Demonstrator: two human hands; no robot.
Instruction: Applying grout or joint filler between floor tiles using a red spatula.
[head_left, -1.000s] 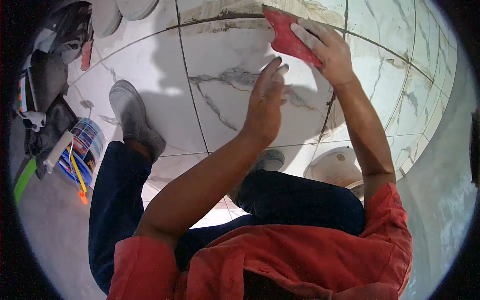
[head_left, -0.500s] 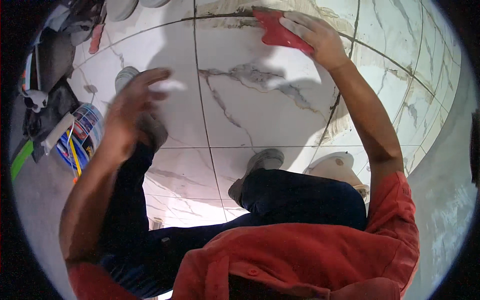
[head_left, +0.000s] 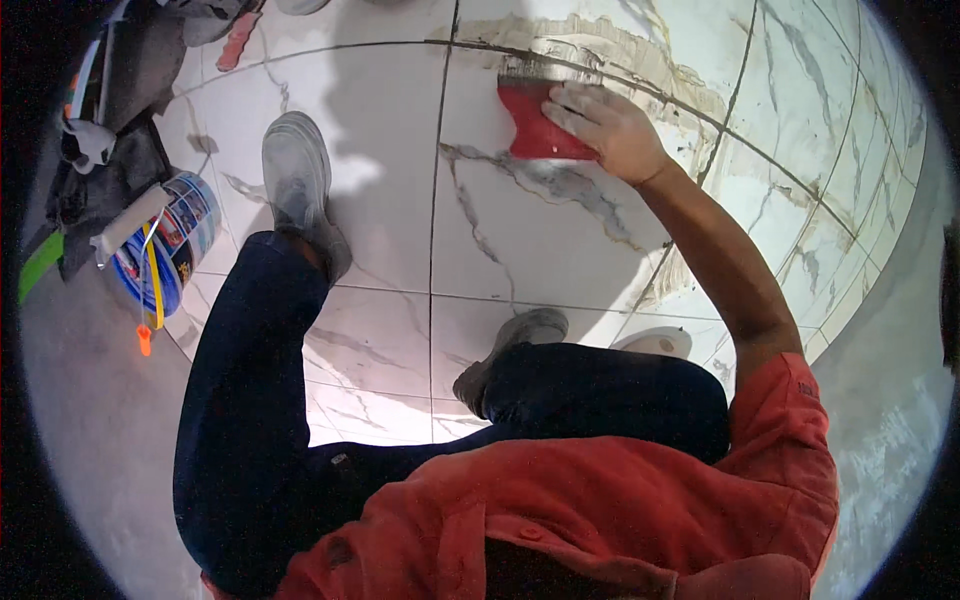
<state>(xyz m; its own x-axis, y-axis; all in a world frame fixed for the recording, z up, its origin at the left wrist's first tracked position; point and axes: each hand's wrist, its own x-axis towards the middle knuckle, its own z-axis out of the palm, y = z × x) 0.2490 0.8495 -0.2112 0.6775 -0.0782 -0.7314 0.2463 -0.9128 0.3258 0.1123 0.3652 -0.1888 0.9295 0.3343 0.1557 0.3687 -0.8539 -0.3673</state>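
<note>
My right hand (head_left: pixel 622 133) is closed on a red grout spreader (head_left: pixel 545 128), thumb hidden and fingers laid along its right side. The spreader's dark, dirty far edge points away from me, just on the near side of a tile joint. Beneath it lies a white tile (head_left: pixel 560 235) with grey veining. Beige-grey smears (head_left: pixel 630 45) of grout streak the floor along the joint beyond the tool. My left hand is out of the picture.
On the left stand a bucket (head_left: pixel 195 225) with a blue lid-like piece and a yellow strip, a black bag (head_left: pixel 110 180) and a red-handled tool (head_left: pixel 238 42). My grey shoes (head_left: pixel 297 165) rest on the tiles. A pale rounded object (head_left: pixel 655 342) is beside my right knee.
My left hand, blurred over the left shoe before, has gone out of view. My right hand has drawn the spreader back toward me from the joint. The view has shifted a little.
</note>
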